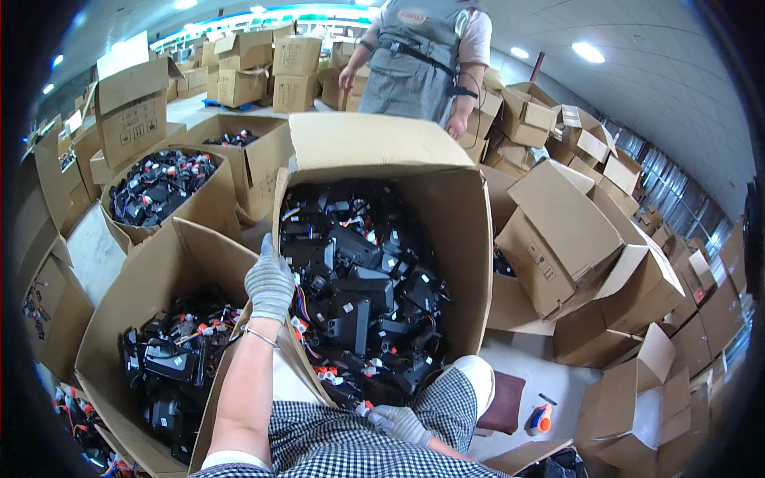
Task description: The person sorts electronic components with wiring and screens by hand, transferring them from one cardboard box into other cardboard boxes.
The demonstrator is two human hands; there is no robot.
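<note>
The open carton (458,239) stands directly before the person, between the spread knees, stretching forward and rightward from the left hand (268,283), with its far flap (370,147) lying back so that, I'd judge, the mouth is easy to reach into; a second carton (127,303) stands just left of that hand, close enough, it seems, for both to be within one arm's reach; a maroon stool (505,402) is on the floor to the right of the right hand (405,424); black plastic parts (358,291) fill the first carton, loosely jumbled, to the right of the left hand and ahead of the right one; the gloved left hand is clasped over the carton's left wall, probably to steady it; the right, gloved too, is half curled low at the near edge, and from here I cannot tell whether it grips anything; an orange-and-blue object (542,418) lies farther right of it, beyond the stool; red-and-white connectors (371,366) show among the parts, just ahead of the right fingertips.
</note>
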